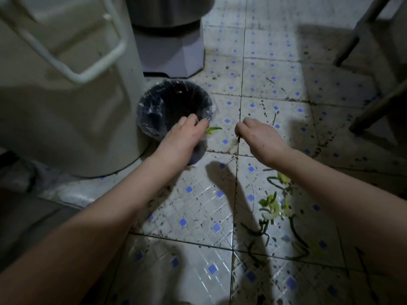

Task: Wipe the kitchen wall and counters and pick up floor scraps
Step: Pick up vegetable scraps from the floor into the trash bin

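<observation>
The left hand [187,134] hides part of the green scrap [213,129], and the dark sliver [238,139] at the right hand [257,134] is too small to identify.

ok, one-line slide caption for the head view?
Left hand holds a green scrap beside the lined bin; right hand pinches a dark scrap; more scraps litter the floor.

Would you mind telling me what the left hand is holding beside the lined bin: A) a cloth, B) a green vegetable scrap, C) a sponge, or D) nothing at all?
B: the left hand pinches a green vegetable scrap whose tip sticks out past the fingers, next to the rim of the lined bin; the right hand pinches a thin dark scrap.
</observation>
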`<state>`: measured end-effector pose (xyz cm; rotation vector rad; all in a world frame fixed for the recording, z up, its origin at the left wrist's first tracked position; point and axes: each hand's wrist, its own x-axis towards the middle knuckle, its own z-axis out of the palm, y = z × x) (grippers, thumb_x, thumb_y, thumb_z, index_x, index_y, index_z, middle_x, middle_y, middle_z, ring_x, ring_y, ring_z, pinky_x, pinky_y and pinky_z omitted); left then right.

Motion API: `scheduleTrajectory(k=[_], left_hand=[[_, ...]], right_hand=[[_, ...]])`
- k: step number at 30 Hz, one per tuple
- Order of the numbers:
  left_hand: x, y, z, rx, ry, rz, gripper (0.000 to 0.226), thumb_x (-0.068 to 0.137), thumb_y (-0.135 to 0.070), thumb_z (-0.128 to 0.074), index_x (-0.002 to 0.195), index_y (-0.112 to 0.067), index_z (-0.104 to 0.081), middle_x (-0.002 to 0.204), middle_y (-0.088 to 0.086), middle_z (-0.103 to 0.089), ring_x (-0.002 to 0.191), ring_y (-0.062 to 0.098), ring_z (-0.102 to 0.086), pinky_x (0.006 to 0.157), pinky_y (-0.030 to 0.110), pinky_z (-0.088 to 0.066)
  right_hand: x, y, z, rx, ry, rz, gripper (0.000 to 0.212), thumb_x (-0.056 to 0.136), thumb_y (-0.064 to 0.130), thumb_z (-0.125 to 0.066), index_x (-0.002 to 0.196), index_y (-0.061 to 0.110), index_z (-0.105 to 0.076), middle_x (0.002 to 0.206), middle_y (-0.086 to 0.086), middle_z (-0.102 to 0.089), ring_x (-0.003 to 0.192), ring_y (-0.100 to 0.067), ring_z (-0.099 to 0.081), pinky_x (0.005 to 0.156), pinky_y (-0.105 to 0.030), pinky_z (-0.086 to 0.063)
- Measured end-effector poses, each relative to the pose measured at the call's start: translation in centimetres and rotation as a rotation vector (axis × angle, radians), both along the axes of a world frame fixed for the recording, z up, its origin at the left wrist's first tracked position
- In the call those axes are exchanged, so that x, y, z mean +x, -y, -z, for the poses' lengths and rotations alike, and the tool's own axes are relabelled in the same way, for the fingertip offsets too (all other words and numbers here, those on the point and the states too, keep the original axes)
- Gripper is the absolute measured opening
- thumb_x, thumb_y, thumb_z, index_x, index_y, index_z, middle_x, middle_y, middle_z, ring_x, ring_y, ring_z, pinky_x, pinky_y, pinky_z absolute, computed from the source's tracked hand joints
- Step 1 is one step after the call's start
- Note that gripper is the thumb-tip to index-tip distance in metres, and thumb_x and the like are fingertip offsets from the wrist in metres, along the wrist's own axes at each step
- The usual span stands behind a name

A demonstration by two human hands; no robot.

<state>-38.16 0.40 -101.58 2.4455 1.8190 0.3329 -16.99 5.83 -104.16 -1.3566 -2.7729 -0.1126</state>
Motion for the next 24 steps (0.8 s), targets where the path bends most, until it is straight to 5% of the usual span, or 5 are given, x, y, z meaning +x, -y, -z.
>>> scheduleTrajectory(k=[8, 18, 21, 24], left_hand=[[-3.9, -2.0, -1.9, 0.087, -0.118, -0.122, 0.049, 0.075, 0.018, -0.049, 0.116, -0.008, -0.048, 0.106, 0.014, -0.046, 0.095, 0.033, -0.046, 0.075, 0.043, -0.041], [-7.2, -2.6, 0.5, -0.089, -0.008, -0.192, 0.060, 0.082, 0.019, -0.044, 0.137, -0.005, -0.042, 0.143, 0.022, -0.037, 0.130, 0.036, -0.040, 0.106, 0.043, -0.038], [-7.6, -1.8, 1.0, -0.066, -0.015, -0.210, 0.051, 0.081, 0.016, -0.048, 0.128, -0.004, -0.049, 0.132, 0.020, -0.046, 0.120, 0.036, -0.047, 0.098, 0.044, -0.042], [-7.9, -1.0, 1.1, -0.075, -0.018, -0.236, 0.043, 0.080, 0.015, -0.050, 0.120, -0.002, -0.052, 0.128, 0.019, -0.046, 0.116, 0.036, -0.048, 0.093, 0.049, -0.045]], right_hand=[[-3.6, -1.5, -2.4, 0.062, -0.111, 0.003, 0.044, 0.066, -0.018, -0.049, 0.101, 0.007, -0.047, 0.094, -0.012, -0.048, 0.074, -0.025, -0.037, 0.053, -0.034, -0.028], [-8.2, -1.7, -2.7, 0.054, -0.226, -0.086, 0.034, 0.072, -0.012, -0.053, 0.100, 0.007, -0.050, 0.095, -0.013, -0.049, 0.081, -0.031, -0.047, 0.054, -0.034, -0.027], [-9.4, -1.7, -2.4, 0.009, -0.227, -0.059, 0.034, 0.075, -0.010, -0.053, 0.104, 0.008, -0.048, 0.100, -0.012, -0.048, 0.085, -0.028, -0.047, 0.056, -0.039, -0.041], [-10.8, -1.9, -2.1, -0.042, -0.267, -0.031, 0.034, 0.076, -0.012, -0.051, 0.104, 0.007, -0.050, 0.100, -0.013, -0.048, 0.082, -0.028, -0.048, 0.057, -0.038, -0.041]])
